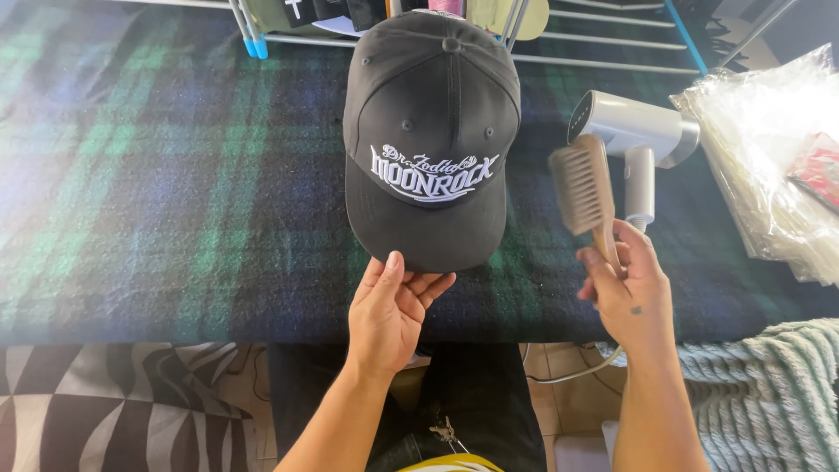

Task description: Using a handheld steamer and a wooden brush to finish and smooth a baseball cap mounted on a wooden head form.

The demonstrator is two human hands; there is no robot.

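Observation:
A black baseball cap (428, 105) with white embroidered lettering lies on a dark blue and green plaid blanket (175, 175), its brim pointing toward me. My left hand (393, 306) pinches the front edge of the brim between thumb and fingers. My right hand (625, 288) grips the handle of a wooden brush (584, 192), held upright to the right of the cap, bristles facing the cap.
A white handheld steamer (638, 140) lies on the blanket just behind the brush. A stack of clear plastic bags (769, 157) sits at the right. A white rack (594, 39) runs along the far edge. A knitted throw (769, 402) hangs at lower right.

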